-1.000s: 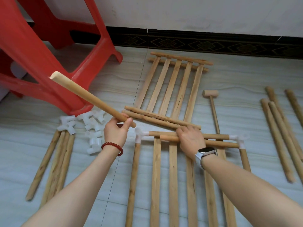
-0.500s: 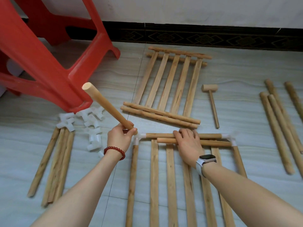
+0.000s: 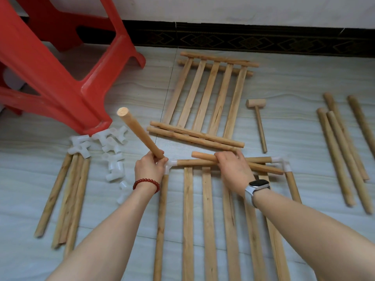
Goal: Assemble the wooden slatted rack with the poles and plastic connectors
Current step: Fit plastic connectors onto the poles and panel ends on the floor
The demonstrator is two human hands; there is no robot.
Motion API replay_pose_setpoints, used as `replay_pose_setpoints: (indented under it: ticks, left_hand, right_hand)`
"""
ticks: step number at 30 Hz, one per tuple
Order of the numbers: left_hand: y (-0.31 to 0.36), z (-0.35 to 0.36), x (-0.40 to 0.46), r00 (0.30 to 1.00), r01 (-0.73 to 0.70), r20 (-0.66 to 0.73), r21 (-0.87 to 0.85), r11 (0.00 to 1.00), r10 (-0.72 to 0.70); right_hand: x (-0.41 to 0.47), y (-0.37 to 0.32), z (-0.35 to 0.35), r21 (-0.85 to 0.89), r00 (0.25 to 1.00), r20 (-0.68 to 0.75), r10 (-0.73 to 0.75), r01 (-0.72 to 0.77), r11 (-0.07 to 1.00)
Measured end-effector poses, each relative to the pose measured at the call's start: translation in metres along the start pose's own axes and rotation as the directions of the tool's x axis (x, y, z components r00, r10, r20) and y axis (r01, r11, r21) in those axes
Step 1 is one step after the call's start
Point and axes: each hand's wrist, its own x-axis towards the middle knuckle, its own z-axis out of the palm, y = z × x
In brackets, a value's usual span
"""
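My left hand (image 3: 149, 169) grips the lower end of a wooden pole (image 3: 138, 131) that slants up and to the left, its base at the white corner connector (image 3: 170, 164) of the near slatted panel (image 3: 188, 216). My right hand (image 3: 233, 169) holds the panel's loose upper rail (image 3: 205, 156), lifted at its left end above the fixed rail (image 3: 259, 159). A second white connector (image 3: 283, 162) caps the panel's right corner. A second slatted panel (image 3: 209, 98) lies flat farther away.
A red plastic stool (image 3: 60, 74) stands at the left. White connectors (image 3: 109, 147) lie heaped beside it, with several poles (image 3: 69, 195) below them. A small wooden mallet (image 3: 257, 116) lies right of the far panel. More poles (image 3: 343, 151) lie at the far right.
The pole in my left hand has swung steeper and its base has come down to the left corner connector. My right hand has raised the left end of the loose rail.
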Motion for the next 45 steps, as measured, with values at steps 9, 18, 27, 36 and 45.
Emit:
replay_pose_setpoints:
  ticks: [9,18,27,36,45]
  left_hand:
    - [0.001,0.002,0.001,0.998,0.06,-0.029,0.183,0.981,-0.056]
    - [0.009,0.008,-0.004,0.997,0.069,-0.048,0.284,0.956,-0.058]
    - [0.012,0.01,-0.003,0.996,0.083,-0.061,0.263,0.961,-0.069]
    - [0.017,0.005,-0.005,0.99,0.139,-0.003,0.165,0.976,-0.141]
    - [0.063,-0.03,-0.024,0.992,-0.097,-0.104,-0.285,0.954,0.07]
  right_hand:
    - [-0.018,0.064,-0.1,0.733,0.66,-0.459,0.594,-0.096,0.673]
    - [-0.056,0.101,-0.119,0.869,0.461,-0.456,0.761,0.049,0.492]
    - [-0.055,0.093,-0.109,0.835,0.543,-0.473,0.694,0.024,0.55]
    - [-0.071,0.096,-0.105,0.867,0.526,-0.427,0.736,0.007,0.498]
    - [-0.071,0.098,-0.121,0.845,0.706,-0.344,0.619,-0.054,0.532]
